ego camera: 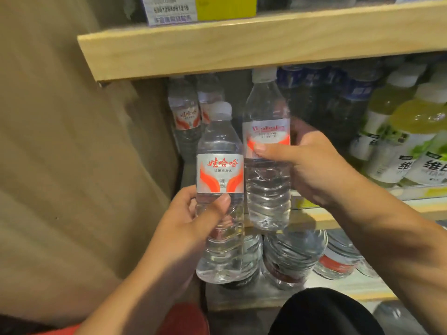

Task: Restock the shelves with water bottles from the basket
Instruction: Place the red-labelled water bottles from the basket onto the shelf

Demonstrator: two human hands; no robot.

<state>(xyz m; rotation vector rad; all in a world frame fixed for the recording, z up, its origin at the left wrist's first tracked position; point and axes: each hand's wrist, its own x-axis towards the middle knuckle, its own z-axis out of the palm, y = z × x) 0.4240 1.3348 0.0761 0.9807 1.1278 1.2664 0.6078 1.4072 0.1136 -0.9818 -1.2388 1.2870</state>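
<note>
My left hand (193,218) grips a clear water bottle (219,165) with a white cap and red-and-silver label, upright in front of the shelf. My right hand (312,165) grips a second, matching water bottle (266,112), held higher and slightly farther in, its cap just under the upper shelf board (217,49). Two like bottles (186,114) stand at the back left of the middle shelf. More water bottles (292,257) stand on the shelf below. A red basket edge (183,320) shows at the bottom.
Dark blue-labelled bottles (338,97) and green drink bottles (399,131) fill the middle shelf's right side. A beige side wall (60,141) bounds the left. Boxes (198,8) sit on the top shelf. A dark shape (324,313) lies at the bottom centre.
</note>
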